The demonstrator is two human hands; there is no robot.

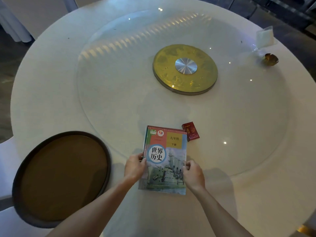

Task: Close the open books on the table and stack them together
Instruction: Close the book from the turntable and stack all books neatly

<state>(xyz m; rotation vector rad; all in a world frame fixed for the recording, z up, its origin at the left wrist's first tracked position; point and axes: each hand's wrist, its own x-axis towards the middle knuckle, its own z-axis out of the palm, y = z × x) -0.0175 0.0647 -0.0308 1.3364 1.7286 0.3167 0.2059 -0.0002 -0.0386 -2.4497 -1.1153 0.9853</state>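
Observation:
A closed textbook [168, 151] with a warship picture on its cover lies on top of other closed books, whose edges [145, 134] show at its left and far sides. The stack sits on the white round table [51, 82] near the front edge. My left hand [134, 165] grips the stack's left edge, thumb on the cover. My right hand [192, 174] holds the right edge of the top book near its lower half.
A small red box [191, 131] lies just right of the stack's far corner. A dark round tray [63, 177] sits at the left. A glass turntable with a gold hub [185, 69] covers the table's middle. A clear bag [264, 37] and a brown object [271, 59] lie far right.

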